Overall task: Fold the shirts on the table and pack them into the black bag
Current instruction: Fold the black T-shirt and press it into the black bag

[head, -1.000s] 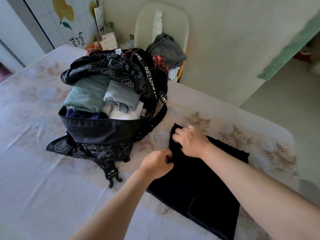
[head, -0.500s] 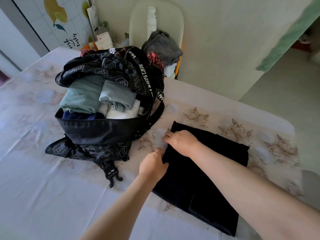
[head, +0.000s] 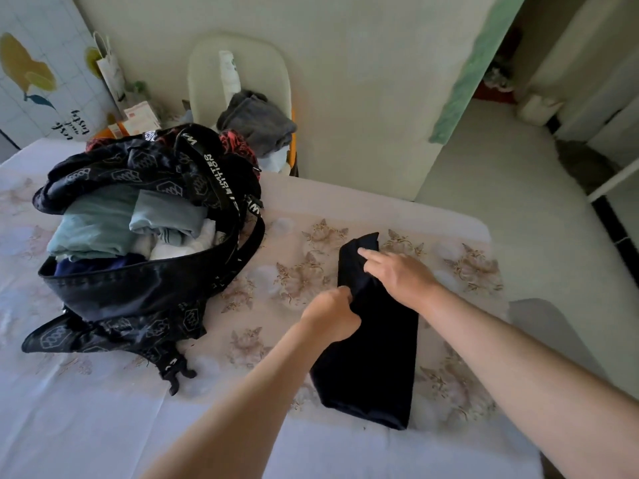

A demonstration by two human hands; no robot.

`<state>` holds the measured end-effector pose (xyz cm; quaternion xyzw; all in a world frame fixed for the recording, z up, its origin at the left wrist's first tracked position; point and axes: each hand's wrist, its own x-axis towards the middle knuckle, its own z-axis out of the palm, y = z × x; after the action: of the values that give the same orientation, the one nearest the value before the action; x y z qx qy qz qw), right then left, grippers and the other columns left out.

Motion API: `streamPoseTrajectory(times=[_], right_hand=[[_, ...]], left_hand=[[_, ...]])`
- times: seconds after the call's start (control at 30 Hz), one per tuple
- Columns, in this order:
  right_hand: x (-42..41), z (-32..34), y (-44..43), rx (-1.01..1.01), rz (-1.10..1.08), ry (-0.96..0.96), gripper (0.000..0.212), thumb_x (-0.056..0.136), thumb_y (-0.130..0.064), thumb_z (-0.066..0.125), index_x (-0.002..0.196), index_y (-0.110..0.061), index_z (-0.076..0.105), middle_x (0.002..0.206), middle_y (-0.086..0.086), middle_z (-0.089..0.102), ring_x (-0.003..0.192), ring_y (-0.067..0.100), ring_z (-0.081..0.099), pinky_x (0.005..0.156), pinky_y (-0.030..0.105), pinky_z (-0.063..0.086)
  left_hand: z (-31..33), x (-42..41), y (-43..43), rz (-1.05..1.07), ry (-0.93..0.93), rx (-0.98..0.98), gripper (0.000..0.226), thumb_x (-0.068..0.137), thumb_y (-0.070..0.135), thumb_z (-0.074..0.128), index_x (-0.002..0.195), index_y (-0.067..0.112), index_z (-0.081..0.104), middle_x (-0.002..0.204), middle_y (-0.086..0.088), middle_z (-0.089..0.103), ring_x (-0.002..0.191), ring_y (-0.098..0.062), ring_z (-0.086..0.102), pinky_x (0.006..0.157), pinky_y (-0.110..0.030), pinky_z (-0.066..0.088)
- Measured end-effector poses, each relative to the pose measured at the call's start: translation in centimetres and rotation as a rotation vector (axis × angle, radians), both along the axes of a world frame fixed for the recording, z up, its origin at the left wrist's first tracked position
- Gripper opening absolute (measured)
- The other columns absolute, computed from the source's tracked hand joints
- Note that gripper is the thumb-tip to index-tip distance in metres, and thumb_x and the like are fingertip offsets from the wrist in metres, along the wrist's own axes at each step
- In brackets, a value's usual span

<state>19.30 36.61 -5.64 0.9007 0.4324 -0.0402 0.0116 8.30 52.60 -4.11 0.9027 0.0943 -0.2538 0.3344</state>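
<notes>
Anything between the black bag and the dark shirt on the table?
Head view: only bare floral tablecloth between black bag and dark shirt.

A grey towel (head: pixel 257 124) is lying crumpled on a pale chair (head: pixel 207 74) ahead of me, with a white bottle (head: pixel 230 76) standing behind it. A white paper bag (head: pixel 110 76) is leaning near some small boxes (head: pixel 141 115), and a green curtain (head: pixel 473 70) is hanging on my right.

Left hand (head: pixel 331 317), right hand (head: pixel 403 275) — bare

I log: floral-cloth table (head: pixel 86 426) under left hand (head: pixel 330 318) and right hand (head: pixel 397 276) | pale chair (head: pixel 207 81) against plain wall (head: pixel 363 81) beyond them | pale floor (head: pixel 501 202), green curtain (head: pixel 477 70) off right hand's side | soft daylight.
</notes>
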Motion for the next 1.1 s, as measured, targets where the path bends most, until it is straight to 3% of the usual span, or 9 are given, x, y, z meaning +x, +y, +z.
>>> streamPoseTrajectory(times=[0.13,0.2,0.27,0.4,0.5,0.63,0.8,0.93,1.1], right_hand=[[-2.7,0.2,-5.4,-0.189,-0.099,0.109,0.067,0.089,0.016,0.046,0.149,-0.014,0.041,0.166,0.010,0.007,0.138,0.036,0.040,0.117,0.046,0.027],[-4.5,-0.9,-7.3,-0.343,-0.218,0.194,0.090,0.087,0.015,0.045,0.159,-0.029,0.012,0.165,0.007,-0.018,0.139,0.037,0.035,0.108,0.043,0.039],[-6.2,-2.2,-8.2,-0.337,-0.305,0.203,0.096,0.085,0.011,0.048,0.159,-0.031,0.003,0.163,0.010,-0.023,0.141,0.040,0.031,0.109,0.044,0.039],[-9.4,-3.7,-7.7,-0.081,-0.329,0.186,0.060,0.101,-0.016,0.040,0.157,-0.020,0.021,0.166,0.011,-0.007,0.152,0.031,0.009,0.122,0.044,0.018],[-12.4,-6.1,-6.6,0.028,-0.309,0.198,0.059,0.103,-0.040,0.030,0.157,-0.016,0.024,0.167,0.008,0.001,0.153,0.026,0.009,0.122,0.045,0.019],[-15.2,-8.8,-7.4,-0.063,-0.312,0.162,0.067,0.100,-0.049,0.021,0.157,-0.014,0.022,0.165,0.012,0.009,0.152,0.028,0.014,0.120,0.049,0.026],[-17.3,-7.3,-6.6,0.085,-0.257,0.069,0.057,0.097,-0.041,0.049,0.145,-0.010,0.047,0.158,0.013,0.032,0.147,0.030,0.029,0.119,0.046,0.027],[-19.7,-6.8,-7.6,0.003,-0.137,0.112,0.078,0.085,-0.064,0.048,0.143,-0.011,0.050,0.139,0.008,0.049,0.119,0.025,0.049,0.095,0.038,0.051],[-19.7,-6.1,-7.1,-0.109,-0.168,0.123,0.066,0.081,-0.006,0.061,0.145,-0.005,0.043,0.145,0.015,0.045,0.123,0.031,0.051,0.084,0.040,0.056]], left_hand=[[-0.1,-0.7,-6.0,-0.161,0.211,-0.071,0.058,0.091,0.040,0.064,0.134,0.011,0.039,0.119,-0.014,0.060,0.097,-0.027,0.064,0.073,-0.033,0.055],[-0.7,-1.7,-8.1,-0.213,0.454,-0.172,0.076,0.088,0.058,0.060,0.145,0.018,0.029,0.123,-0.015,0.062,0.092,-0.024,0.070,0.080,-0.036,0.059],[-1.5,-2.1,-8.8,-0.203,0.498,-0.197,0.062,0.094,0.052,0.052,0.141,0.013,0.039,0.124,-0.013,0.063,0.088,-0.024,0.072,0.076,-0.035,0.060],[-4.0,-2.4,-7.1,-0.156,-0.222,0.093,0.024,0.100,0.029,0.045,0.113,0.018,0.061,0.110,-0.002,0.066,0.104,-0.023,0.064,0.084,-0.036,0.054],[-6.9,-4.3,-4.7,-0.393,-0.352,0.294,0.059,0.097,0.049,0.045,0.150,0.028,0.031,0.159,0.004,0.021,0.148,-0.023,0.015,0.119,-0.038,0.022],[-9.3,-7.1,-1.8,-0.595,-0.213,0.460,0.087,0.089,0.070,0.028,0.155,0.032,-0.014,0.158,-0.002,-0.032,0.147,-0.022,-0.026,0.123,-0.042,-0.003],[-8.9,-9.8,-0.7,-0.637,-0.432,0.387,0.092,0.080,0.072,0.041,0.156,0.024,0.021,0.165,0.002,-0.004,0.151,-0.018,-0.005,0.123,-0.038,0.005],[-8.9,-11.2,-0.1,-0.647,-0.514,0.401,0.078,0.074,0.070,0.059,0.137,0.025,0.056,0.152,0.000,0.040,0.141,-0.022,0.037,0.111,-0.040,0.039],[-8.4,-12.4,-0.7,-0.601,-0.493,0.364,0.062,0.077,0.044,0.069,0.135,0.024,0.058,0.157,0.001,0.035,0.147,-0.018,0.028,0.112,-0.041,0.040]])
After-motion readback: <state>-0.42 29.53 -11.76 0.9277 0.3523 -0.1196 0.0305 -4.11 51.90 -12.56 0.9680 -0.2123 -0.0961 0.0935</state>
